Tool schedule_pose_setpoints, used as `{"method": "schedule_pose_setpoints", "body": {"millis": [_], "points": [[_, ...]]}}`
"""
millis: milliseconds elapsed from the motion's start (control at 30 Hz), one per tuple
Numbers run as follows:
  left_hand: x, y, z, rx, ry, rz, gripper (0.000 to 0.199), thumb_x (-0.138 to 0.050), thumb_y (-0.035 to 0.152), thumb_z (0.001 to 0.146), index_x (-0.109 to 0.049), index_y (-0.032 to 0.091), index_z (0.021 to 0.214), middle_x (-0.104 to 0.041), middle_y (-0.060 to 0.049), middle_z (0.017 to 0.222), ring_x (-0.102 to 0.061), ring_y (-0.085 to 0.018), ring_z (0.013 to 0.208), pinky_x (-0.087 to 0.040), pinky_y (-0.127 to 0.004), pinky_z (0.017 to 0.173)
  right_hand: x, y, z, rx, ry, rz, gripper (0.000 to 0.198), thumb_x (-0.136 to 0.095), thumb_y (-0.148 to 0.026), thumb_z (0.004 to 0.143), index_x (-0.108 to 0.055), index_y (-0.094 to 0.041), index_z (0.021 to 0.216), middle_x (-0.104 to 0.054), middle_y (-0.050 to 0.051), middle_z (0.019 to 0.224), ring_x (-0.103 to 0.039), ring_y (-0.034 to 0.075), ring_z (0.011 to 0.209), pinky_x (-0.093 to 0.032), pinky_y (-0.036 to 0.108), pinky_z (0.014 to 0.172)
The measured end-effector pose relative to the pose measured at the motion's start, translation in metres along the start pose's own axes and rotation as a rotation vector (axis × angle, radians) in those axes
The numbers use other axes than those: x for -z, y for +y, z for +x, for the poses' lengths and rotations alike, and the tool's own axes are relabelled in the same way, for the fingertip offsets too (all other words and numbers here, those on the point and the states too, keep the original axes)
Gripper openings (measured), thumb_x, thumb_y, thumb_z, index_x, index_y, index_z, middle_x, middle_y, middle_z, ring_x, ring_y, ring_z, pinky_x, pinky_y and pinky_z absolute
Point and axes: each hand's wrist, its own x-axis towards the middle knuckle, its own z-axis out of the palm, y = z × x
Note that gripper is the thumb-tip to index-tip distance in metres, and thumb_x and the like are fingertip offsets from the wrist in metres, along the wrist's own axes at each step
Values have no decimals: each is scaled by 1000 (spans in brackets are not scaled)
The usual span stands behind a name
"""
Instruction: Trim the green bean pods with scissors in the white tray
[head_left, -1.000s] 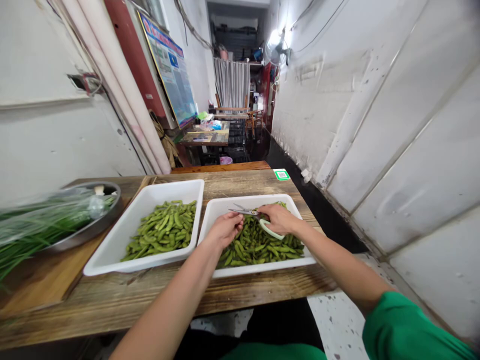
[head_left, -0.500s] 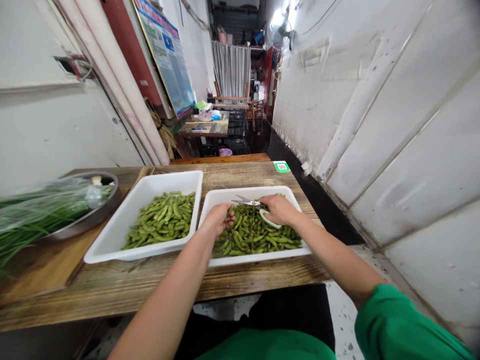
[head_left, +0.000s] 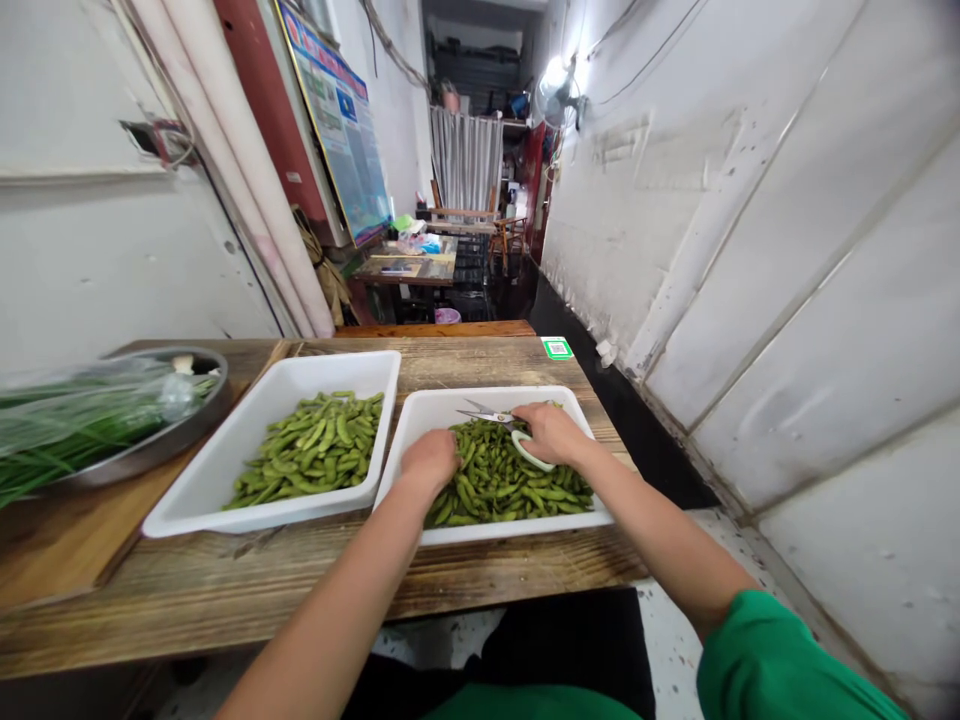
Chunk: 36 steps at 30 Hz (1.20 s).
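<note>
My right hand (head_left: 553, 432) is closed round the pale-handled scissors (head_left: 531, 452), whose blades are parted and point left. It hovers over a white tray (head_left: 499, 533) of green edamame pods (head_left: 510, 490). At the left side of the same tray, my left hand (head_left: 431, 457) is closed, back of the hand up, its fingertips down by the pods. Whatever those fingers hold is hidden. Left of it stands a second white tray (head_left: 277, 385) with a heap of edamame pods (head_left: 319, 450); neither hand touches this heap.
Both trays rest on a wooden table (head_left: 300, 585). Far left, a metal bowl (head_left: 180, 432) holds long green stalks (head_left: 82, 440) under plastic, beside a wooden board (head_left: 90, 540). A green QR-code card (head_left: 556, 347) lies at the table's far right corner. A white wall (head_left: 810, 300) runs along the right.
My left hand has turned palm down and its fingers have dropped toward the pods. The right hand still holds the scissors with parted blades. The whole view has shifted slightly.
</note>
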Motion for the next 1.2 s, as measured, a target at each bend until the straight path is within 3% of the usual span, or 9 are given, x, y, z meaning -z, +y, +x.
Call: {"method": "schedule_pose_setpoints", "body": {"millis": [133, 233, 433, 600, 867, 1067, 1200], "points": [[4, 6, 0, -92, 61, -20, 12, -67, 18, 47, -55, 19, 47, -54, -3, 51, -53, -20, 68, -32, -24, 60, 2, -2, -1, 11, 16, 11, 41, -50, -27, 69, -51, -17, 108, -58, 8, 92, -52, 19, 84, -35, 26, 74], [6, 13, -1, -133, 77, -182, 13, -63, 30, 56, -60, 17, 59, -58, -2, 56, -51, -16, 61, -33, -22, 56, 4, -4, -2, 38, 33, 43, 38, -50, -31, 70, -53, -18, 106, -59, 7, 91, -52, 17, 79, -36, 25, 71], [4, 22, -6, -56, -48, -586, 25, -65, 30, 55, -64, 13, 73, -54, 2, 48, -37, -7, 39, -26, -19, 40, 5, -3, -2, 98, 39, 185, 31, -48, -35, 70, -59, -19, 94, -58, 1, 72, -48, 12, 61, -33, 21, 58], [3, 22, -3, 44, -78, -792, 41, -70, 27, 50, -61, 10, 85, -45, 6, 41, -31, -4, 34, -22, -18, 37, 2, 0, -1, 71, 6, 313, 35, -51, -40, 68, -60, -19, 94, -55, -2, 66, -44, 10, 56, -31, 20, 54], [0, 21, -6, 18, -152, -702, 29, -71, 28, 50, -60, 11, 71, -39, 8, 37, -31, -3, 32, -21, -17, 35, 7, -3, -3, 67, -84, 356, 41, -54, -47, 65, -61, -17, 92, -53, -2, 61, -41, 9, 53, -28, 19, 51], [1, 24, -7, 321, -371, -709, 23, -72, 20, 48, -54, 9, 56, -53, 1, 47, -34, -2, 34, -24, -15, 34, 12, -6, -1, 77, -165, 239, 43, -54, -55, 63, -65, -17, 79, -53, 0, 57, -40, 9, 50, -25, 19, 48], [0, 24, -6, 401, -408, -696, 19, -71, 15, 50, -56, 8, 59, -57, -3, 52, -39, -4, 36, -24, -15, 33, 12, -5, 1, 99, -216, 193, 44, -53, -57, 63, -65, -16, 72, -54, 1, 55, -41, 10, 50, -24, 19, 48]]}}
